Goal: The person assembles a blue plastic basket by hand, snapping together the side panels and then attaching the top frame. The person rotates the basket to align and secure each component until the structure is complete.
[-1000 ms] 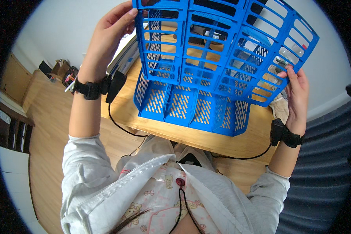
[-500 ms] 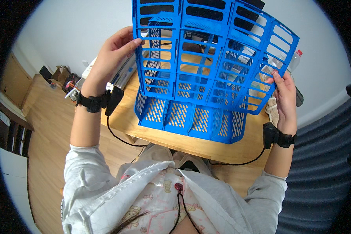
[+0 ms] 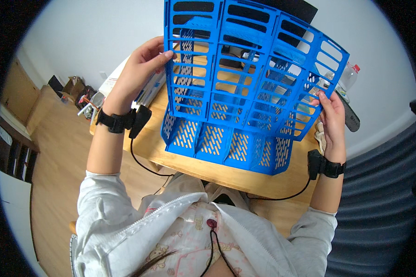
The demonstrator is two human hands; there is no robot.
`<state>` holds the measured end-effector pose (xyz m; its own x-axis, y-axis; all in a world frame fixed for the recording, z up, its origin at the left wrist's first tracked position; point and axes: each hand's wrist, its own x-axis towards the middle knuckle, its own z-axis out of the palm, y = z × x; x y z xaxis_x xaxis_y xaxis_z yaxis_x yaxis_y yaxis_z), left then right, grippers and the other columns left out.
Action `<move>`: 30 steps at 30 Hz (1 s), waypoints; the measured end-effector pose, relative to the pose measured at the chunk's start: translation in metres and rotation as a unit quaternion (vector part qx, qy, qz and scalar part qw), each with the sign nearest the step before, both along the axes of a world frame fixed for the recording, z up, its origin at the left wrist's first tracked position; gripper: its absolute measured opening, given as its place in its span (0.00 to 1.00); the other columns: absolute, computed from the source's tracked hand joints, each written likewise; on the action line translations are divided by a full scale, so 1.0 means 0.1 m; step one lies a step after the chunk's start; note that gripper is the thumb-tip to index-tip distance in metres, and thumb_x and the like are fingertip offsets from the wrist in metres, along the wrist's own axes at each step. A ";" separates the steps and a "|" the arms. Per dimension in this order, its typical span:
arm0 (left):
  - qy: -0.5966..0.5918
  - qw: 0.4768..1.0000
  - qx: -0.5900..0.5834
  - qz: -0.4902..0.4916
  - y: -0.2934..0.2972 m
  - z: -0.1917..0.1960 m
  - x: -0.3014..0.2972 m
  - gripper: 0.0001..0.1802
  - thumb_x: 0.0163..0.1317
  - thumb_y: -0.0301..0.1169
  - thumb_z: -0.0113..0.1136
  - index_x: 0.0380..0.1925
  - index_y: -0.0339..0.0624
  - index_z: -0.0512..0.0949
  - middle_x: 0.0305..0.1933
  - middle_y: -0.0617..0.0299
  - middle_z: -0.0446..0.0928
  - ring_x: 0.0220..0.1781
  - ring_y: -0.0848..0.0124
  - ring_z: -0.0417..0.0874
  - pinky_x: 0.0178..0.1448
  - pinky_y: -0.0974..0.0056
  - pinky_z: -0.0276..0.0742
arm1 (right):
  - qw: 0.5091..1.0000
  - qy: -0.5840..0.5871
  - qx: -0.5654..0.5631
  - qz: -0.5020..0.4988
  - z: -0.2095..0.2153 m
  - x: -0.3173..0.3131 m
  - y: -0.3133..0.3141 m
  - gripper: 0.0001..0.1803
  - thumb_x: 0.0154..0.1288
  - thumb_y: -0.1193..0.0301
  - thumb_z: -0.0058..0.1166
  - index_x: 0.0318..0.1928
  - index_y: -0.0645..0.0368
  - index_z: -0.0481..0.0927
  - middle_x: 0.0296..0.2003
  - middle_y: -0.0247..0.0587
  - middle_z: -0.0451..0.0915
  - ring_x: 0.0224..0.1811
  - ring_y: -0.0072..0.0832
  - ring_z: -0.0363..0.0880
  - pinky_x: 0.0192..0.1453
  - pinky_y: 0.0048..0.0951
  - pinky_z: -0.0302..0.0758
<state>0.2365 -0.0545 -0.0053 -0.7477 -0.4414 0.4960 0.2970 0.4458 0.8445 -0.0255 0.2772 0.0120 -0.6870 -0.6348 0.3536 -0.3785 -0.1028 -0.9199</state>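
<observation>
A large blue plastic file rack point(image 3: 245, 87) with slotted walls and several dividers stands on its base on the wooden desk point(image 3: 152, 143). My left hand point(image 3: 141, 69) grips its upper left edge. On the opposite side, my right hand point(image 3: 330, 113) holds the right wall. Both wrists carry black bands with cables running down to my chest.
A clear plastic bottle point(image 3: 349, 76) and a dark remote-like object point(image 3: 351, 117) lie behind the rack on the right. Books or papers point(image 3: 148, 94) sit at the desk's left edge. Boxes and clutter point(image 3: 76, 90) rest on the wooden floor at left.
The rack has come down and turned more upright, its base now on the desk. Both hands moved with it, keeping their hold on its sides.
</observation>
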 end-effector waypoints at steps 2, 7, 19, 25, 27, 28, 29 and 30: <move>0.014 1.000 -0.005 0.002 -0.02 -0.02 -0.02 0.20 0.61 0.34 0.55 0.53 0.45 0.71 0.38 0.70 0.77 0.35 0.84 0.71 0.34 0.78 0.61 | 1.000 -0.002 -0.012 -0.004 0.00 0.00 0.00 0.10 0.65 0.67 0.49 0.42 0.58 0.74 0.25 0.33 0.79 0.13 0.06 0.56 0.15 0.10 0.46; 0.039 0.999 -0.023 0.010 -0.07 -0.04 -0.06 0.20 0.61 0.34 0.55 0.53 0.45 0.71 0.39 0.68 0.78 0.36 0.84 0.71 0.34 0.78 0.62 | 0.999 0.018 -0.034 -0.026 0.02 0.02 -0.02 0.10 0.65 0.67 0.49 0.41 0.59 0.74 0.24 0.33 0.79 0.12 0.07 0.57 0.15 0.10 0.46; 0.050 0.997 0.062 -0.019 0.11 0.12 -0.09 0.17 0.61 0.30 0.54 0.50 0.41 0.72 0.37 0.71 0.76 0.32 0.85 0.69 0.33 0.80 0.63 | 0.996 0.052 -0.053 -0.038 -0.02 -0.01 0.00 0.11 0.64 0.66 0.50 0.42 0.59 0.75 0.27 0.34 0.80 0.17 0.07 0.63 0.17 0.09 0.49; 0.053 0.997 0.061 -0.015 0.12 0.09 -0.09 0.18 0.61 0.31 0.54 0.52 0.41 0.71 0.37 0.71 0.76 0.33 0.84 0.69 0.34 0.79 0.63 | 0.996 0.042 -0.067 -0.034 -0.05 -0.04 -0.02 0.12 0.64 0.66 0.50 0.43 0.60 0.75 0.28 0.34 0.80 0.22 0.08 0.68 0.20 0.09 0.53; 0.053 0.997 0.057 -0.018 0.10 0.08 -0.08 0.18 0.61 0.31 0.54 0.52 0.40 0.71 0.37 0.71 0.75 0.33 0.84 0.69 0.34 0.79 0.63 | 0.996 0.046 -0.068 -0.039 -0.05 -0.04 0.01 0.12 0.65 0.67 0.49 0.43 0.61 0.75 0.30 0.35 0.80 0.26 0.11 0.73 0.22 0.09 0.58; 0.052 0.997 0.055 -0.020 0.10 0.08 -0.08 0.18 0.61 0.31 0.54 0.52 0.40 0.71 0.37 0.71 0.75 0.33 0.84 0.69 0.35 0.79 0.63 | 0.997 0.044 -0.065 -0.026 -0.05 -0.04 0.02 0.12 0.65 0.67 0.49 0.44 0.62 0.75 0.30 0.36 0.80 0.27 0.12 0.74 0.23 0.09 0.60; 0.051 0.997 0.054 -0.022 0.09 0.08 -0.07 0.18 0.61 0.31 0.54 0.52 0.40 0.71 0.37 0.70 0.75 0.33 0.84 0.69 0.35 0.79 0.64 | 0.997 0.041 -0.062 -0.014 -0.04 -0.04 0.03 0.12 0.65 0.68 0.48 0.44 0.62 0.74 0.30 0.36 0.80 0.28 0.13 0.74 0.25 0.09 0.62; 0.051 0.997 0.052 -0.028 0.09 0.08 -0.07 0.18 0.61 0.31 0.54 0.52 0.40 0.71 0.37 0.70 0.75 0.33 0.84 0.69 0.35 0.79 0.64 | 0.998 0.030 -0.058 -0.022 -0.04 -0.05 0.03 0.12 0.65 0.68 0.48 0.44 0.62 0.74 0.31 0.37 0.80 0.29 0.14 0.75 0.26 0.09 0.64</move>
